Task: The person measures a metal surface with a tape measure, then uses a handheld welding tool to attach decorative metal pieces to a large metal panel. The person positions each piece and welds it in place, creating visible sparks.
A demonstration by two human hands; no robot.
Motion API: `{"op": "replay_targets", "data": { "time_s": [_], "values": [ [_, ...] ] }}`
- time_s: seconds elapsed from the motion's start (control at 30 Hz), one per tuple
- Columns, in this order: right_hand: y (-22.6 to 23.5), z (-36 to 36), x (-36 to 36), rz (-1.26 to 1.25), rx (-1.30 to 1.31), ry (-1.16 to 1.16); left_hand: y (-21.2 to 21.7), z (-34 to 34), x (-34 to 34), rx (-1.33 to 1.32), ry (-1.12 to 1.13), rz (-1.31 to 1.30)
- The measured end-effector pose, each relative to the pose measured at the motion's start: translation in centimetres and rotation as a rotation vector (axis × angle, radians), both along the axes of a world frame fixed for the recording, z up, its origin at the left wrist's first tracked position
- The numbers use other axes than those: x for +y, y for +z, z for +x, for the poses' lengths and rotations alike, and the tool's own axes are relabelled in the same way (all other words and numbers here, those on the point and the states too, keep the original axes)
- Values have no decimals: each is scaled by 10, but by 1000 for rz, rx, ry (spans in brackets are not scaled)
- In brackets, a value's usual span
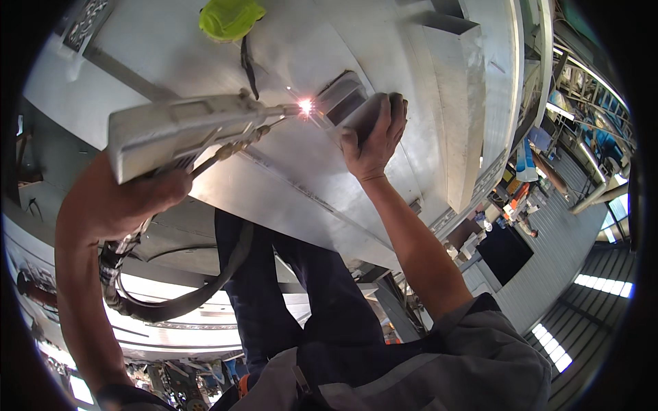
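Note:
My left hand (161, 192) is wrapped round the grip of a silver welding gun (181, 130), partly hidden behind its body. The gun's thin nozzle points right, and a bright spark glows at its tip on a large metal sheet (301, 161). Close to the spark, a rectangular opening (346, 106) shows in a raised metal frame. My right hand (377, 140) grips a small, smooth metal piece (363, 118) at the right side of that opening, thumb on the near side and fingers over the top. Whether the piece is joined to the sheet I cannot tell.
A thick dark hose (171, 312) loops from the gun past my legs. On the sheet lies a bright yellow-green object (229, 19) near a dark strap (248, 67). A raised metal channel (462, 116) stands at the right. Cluttered workshop shelving (596, 116) is farther right.

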State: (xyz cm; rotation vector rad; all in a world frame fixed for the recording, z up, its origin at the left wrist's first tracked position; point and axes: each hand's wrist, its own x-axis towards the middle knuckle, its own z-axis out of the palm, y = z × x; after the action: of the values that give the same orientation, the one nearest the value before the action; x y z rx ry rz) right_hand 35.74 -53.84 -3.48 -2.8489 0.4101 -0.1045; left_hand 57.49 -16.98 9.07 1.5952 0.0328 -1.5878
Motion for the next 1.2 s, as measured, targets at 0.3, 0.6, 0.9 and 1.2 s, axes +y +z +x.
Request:
{"op": "replay_targets", "data": {
  "time_s": [0.3,0.6,0.9,1.2],
  "values": [
    [-1,-1,-2,-3,4,-25,-7,13,-8,-133,126,-119],
    [-1,1,2,12,-1,-39,-28,42,-61,-109,-33,-176],
    [-1,-2,2,-11,9,-47,-34,55,-77,-71,-67,-131],
    [-2,-3,0,-28,11,-24,-39,59,-73,-139,-111,-197]
  ]
}}
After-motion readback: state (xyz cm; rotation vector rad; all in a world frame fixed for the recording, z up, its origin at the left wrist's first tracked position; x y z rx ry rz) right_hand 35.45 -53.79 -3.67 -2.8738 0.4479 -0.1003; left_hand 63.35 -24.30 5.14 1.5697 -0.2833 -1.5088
